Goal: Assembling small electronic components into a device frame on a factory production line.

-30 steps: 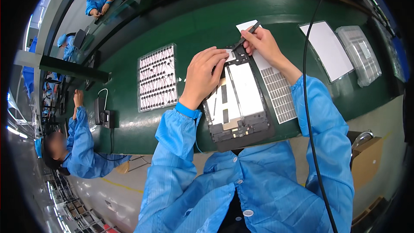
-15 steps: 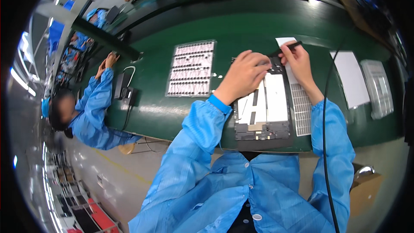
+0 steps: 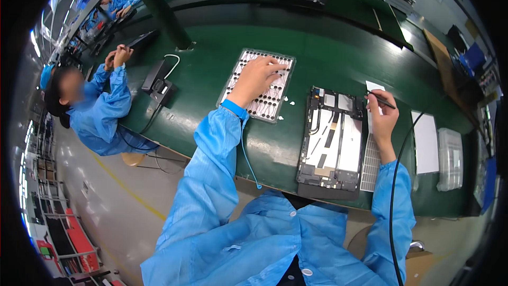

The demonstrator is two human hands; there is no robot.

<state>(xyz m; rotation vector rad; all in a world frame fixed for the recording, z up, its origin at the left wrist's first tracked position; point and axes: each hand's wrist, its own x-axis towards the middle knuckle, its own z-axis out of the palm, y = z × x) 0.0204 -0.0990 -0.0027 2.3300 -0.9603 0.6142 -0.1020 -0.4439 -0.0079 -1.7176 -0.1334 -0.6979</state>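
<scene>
The small black parts (image 3: 273, 89) look light, their thin leads soft and easily snagged, so from here I'd say one is best pinched by its black end, while the tray (image 3: 284, 91) seems thin and likely to flex. They lie in rows in it on the green surface (image 3: 198, 82), right under the left hand (image 3: 257, 80), whose fingers bend over the far rows, though I can't tell whether they pinch anything. The right hand (image 3: 383, 118) grips a slim dark tool (image 3: 384, 101), right of the opened device (image 3: 330, 143).
</scene>
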